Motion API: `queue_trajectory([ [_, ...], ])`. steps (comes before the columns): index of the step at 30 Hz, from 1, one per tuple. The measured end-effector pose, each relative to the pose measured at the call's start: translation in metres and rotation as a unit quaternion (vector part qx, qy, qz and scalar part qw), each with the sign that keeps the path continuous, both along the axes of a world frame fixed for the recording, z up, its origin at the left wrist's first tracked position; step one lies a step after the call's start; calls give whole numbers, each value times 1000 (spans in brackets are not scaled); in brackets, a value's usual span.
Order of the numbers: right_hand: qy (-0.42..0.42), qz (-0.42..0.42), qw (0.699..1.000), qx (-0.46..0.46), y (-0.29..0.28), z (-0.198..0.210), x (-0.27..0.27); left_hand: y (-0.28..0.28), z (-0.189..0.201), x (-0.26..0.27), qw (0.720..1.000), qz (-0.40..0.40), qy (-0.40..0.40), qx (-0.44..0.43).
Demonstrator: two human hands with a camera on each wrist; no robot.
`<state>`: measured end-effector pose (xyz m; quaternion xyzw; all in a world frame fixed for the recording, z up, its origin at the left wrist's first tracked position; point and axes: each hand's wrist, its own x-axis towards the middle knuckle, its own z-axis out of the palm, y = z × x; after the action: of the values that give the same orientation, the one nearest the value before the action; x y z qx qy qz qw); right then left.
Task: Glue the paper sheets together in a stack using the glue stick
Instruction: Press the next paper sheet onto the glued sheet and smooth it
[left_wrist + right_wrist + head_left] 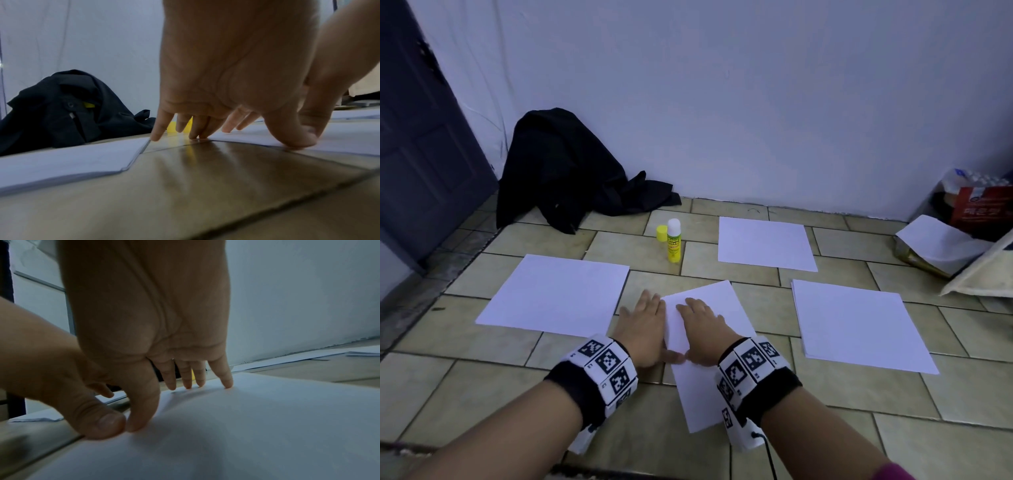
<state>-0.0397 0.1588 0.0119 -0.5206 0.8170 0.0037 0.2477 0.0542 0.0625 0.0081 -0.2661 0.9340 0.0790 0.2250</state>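
- Right hand (702, 329) is being held flat, fingers straight, pressing on the middle sheet (717, 308).
- Left hand (642, 330) is being spread just beside it on the tiles (482, 383), its thumb touching that sheet's left edge.
- Glue stick (673, 241) is being left standing uncapped beyond both hands, its cap (661, 233) just beside.
- Other sheets are lying left (554, 294) and right (859, 325) of the hands.

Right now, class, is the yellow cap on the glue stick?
No, the yellow cap stands on the tiled floor beside the uncapped yellow glue stick.
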Motion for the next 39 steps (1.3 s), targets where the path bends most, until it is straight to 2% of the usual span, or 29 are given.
queue_trajectory([
  [3,-25,56,998,21,-9,3,5,-2,-3,1,1000,-15,-20,-13],
  [5,-44,52,998,18,-11,4,2,-3,-6,3,999,-23,-28,-17],
  [11,-86,-66,994,-9,-4,5,-31,-2,-9,4,999,-19,-28,-32],
  [18,-52,-178,983,-3,20,6,-76,-2,-9,5,998,-22,-30,-45],
  [21,-17,-152,988,11,19,7,-73,-2,-4,4,999,-14,-26,-32],
  [23,60,-134,989,29,17,6,-64,-2,5,2,999,-7,-31,-37],
  [25,132,-125,982,45,16,7,-50,-3,17,-1,997,-12,-15,-68],
  [27,161,-100,981,49,13,7,-34,-4,27,-4,995,-32,11,-99],
  [30,125,-67,989,41,6,2,-8,-5,22,-8,993,-84,75,-27],
  [32,95,-59,994,21,0,-1,4,-4,15,-8,990,-107,80,32],
  [34,78,-48,996,7,-2,-2,11,-2,10,-6,992,-101,77,24],
  [39,65,-21,997,-22,-8,-5,13,-1,-2,2,998,-27,57,-13],
])
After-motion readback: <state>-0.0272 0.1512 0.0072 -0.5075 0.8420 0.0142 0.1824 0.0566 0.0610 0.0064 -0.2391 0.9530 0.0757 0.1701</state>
